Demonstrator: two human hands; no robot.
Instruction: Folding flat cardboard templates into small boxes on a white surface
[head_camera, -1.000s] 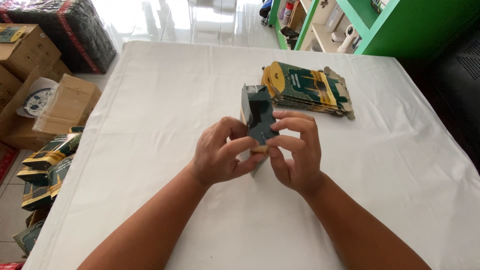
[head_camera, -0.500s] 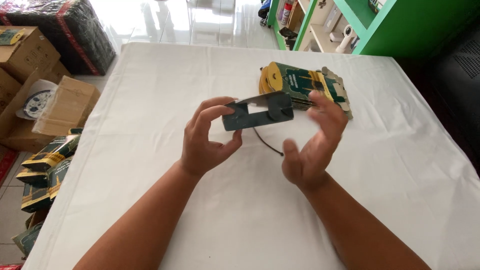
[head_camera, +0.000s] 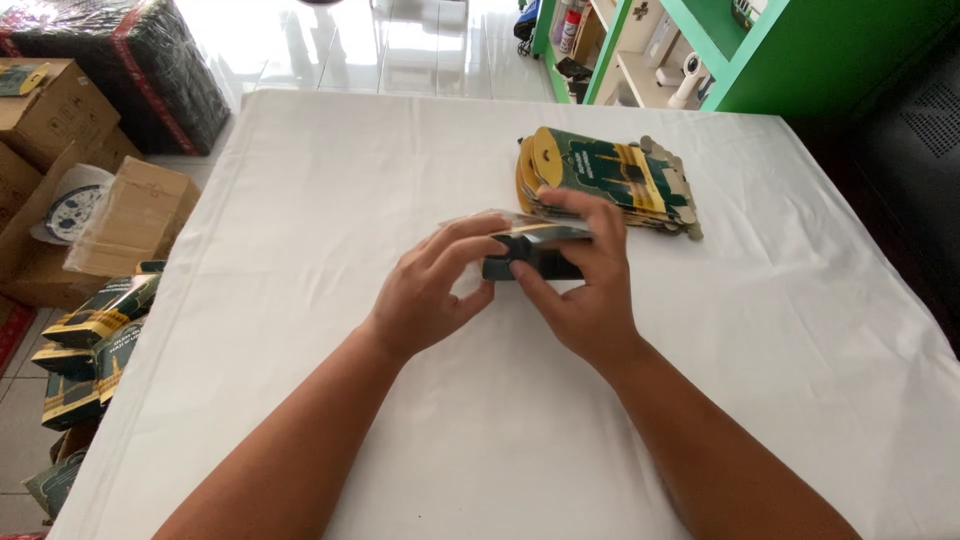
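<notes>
Head view, looking down on a table (head_camera: 300, 200) under a white cloth, both hands meeting near its middle. The left hand (head_camera: 425, 295) and the right hand (head_camera: 580, 290) are each closed around one small dark green carton (head_camera: 530, 255), held just above the cloth. The left hand's fingers (head_camera: 470, 240) curl over its left end and top. The right hand's thumb presses the near face while its fingers wrap over the far side. A pale flap along the carton's top edge lies under the fingertips; whether it is tucked in or only pressed down I cannot tell.

Just beyond the carton, toward the far right of the table, sits a stack of flat green and yellow cartons (head_camera: 610, 180), not yet opened out. The right hand's fingertips come near its front edge but seem apart from it.

Off the table's left edge, on the floor, lie finished green and yellow boxes (head_camera: 95, 330) in a loose heap, with brown cardboard boxes (head_camera: 130, 215) behind them.

Judging by this layout, the carton in hand looks formed into a box shape and is at its closing stage. The stack suggests a good many flats left to fold, and the heap on the floor shows several already made
</notes>
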